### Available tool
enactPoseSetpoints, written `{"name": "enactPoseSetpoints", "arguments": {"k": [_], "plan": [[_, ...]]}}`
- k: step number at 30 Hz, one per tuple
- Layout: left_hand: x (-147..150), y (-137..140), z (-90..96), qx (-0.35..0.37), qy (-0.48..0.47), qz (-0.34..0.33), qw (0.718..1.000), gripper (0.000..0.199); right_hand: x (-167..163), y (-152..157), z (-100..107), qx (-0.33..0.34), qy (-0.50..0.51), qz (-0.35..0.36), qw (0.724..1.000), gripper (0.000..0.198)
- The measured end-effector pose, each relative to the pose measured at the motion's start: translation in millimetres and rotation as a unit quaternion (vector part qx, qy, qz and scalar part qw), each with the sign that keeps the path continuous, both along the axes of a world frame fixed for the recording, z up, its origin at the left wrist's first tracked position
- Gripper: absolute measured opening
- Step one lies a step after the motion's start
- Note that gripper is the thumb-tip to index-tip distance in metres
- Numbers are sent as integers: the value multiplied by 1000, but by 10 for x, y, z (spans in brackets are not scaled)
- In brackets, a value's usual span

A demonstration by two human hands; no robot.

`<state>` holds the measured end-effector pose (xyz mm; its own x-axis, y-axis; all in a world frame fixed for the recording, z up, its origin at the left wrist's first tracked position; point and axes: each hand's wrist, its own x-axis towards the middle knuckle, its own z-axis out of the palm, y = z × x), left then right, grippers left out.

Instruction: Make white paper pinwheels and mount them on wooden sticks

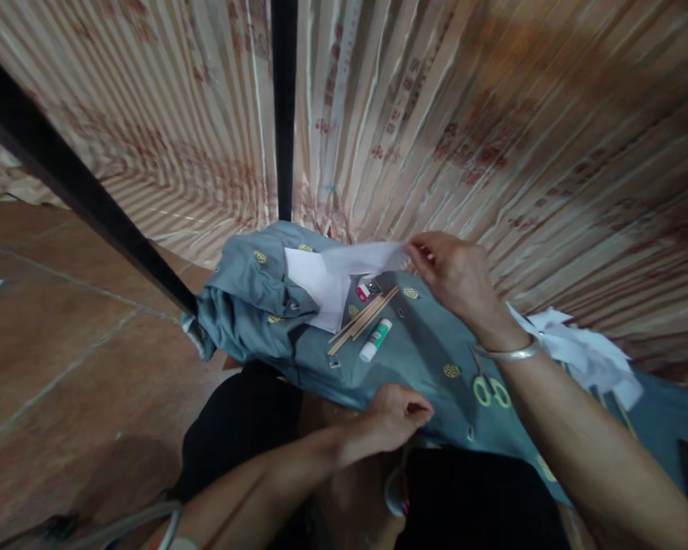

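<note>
My right hand (455,279) pinches the end of a white sheet of paper (370,258) between thumb and fingers. That sheet is raised above a stack of white paper (315,279), its far end reaching over the stack. Nearer to me, my left hand (393,416) is loosely closed by the edge of the cloth, and nothing shows in its fingers. Between the hands lie a glue stick (375,341), several thin wooden sticks (364,321) and a small red and white box (368,289), perhaps an eraser.
Grey-green cloth (424,359) with yellow prints covers the surface. Scissors with yellow-green handles (490,391) lie near my right forearm. Beyond it sits a cluster of folded white paper (585,351). Dark posts (285,114) and a striped curtain (378,92) stand behind.
</note>
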<state>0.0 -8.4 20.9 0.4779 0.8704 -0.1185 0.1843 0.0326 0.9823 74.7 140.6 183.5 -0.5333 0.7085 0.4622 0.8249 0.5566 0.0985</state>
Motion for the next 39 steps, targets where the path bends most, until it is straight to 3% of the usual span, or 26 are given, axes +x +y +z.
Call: {"name": "enactPoseSetpoints", "arguments": {"k": [4,8,10,12,15,18,21,25,30,33,39], "plan": [[-92,59,53,23,-3,3,1000,19,731,-408,61,7,123,-134,983,32],[-166,91,79,62,14,9,998,19,1234,-1064,-83,96,94,-213,968,28],[-205,92,82,94,15,14,995,20,1310,-1360,-262,107,73,-189,973,22],[-241,89,79,158,24,34,987,22,1270,-1582,-512,71,41,-139,987,17],[-276,87,63,281,58,37,957,44,1072,-1782,-914,-5,19,-81,997,18],[-280,95,32,351,115,6,929,50,860,-1891,-1171,-103,40,-62,992,21],[-282,125,-9,367,176,-26,913,38,765,-1958,-1244,-156,91,-39,983,22],[-307,209,-71,387,210,-29,897,24,859,-1991,-1297,-177,168,-39,969,19],[-305,306,-141,423,216,-32,879,21,1077,-1974,-1440,-160,230,-74,957,19],[-271,301,-128,436,221,-18,872,23,1125,-1981,-1411,-166,261,-81,948,17],[-221,230,-79,424,201,-42,882,27,1114,-1965,-1138,-217,300,-66,926,15]]}}
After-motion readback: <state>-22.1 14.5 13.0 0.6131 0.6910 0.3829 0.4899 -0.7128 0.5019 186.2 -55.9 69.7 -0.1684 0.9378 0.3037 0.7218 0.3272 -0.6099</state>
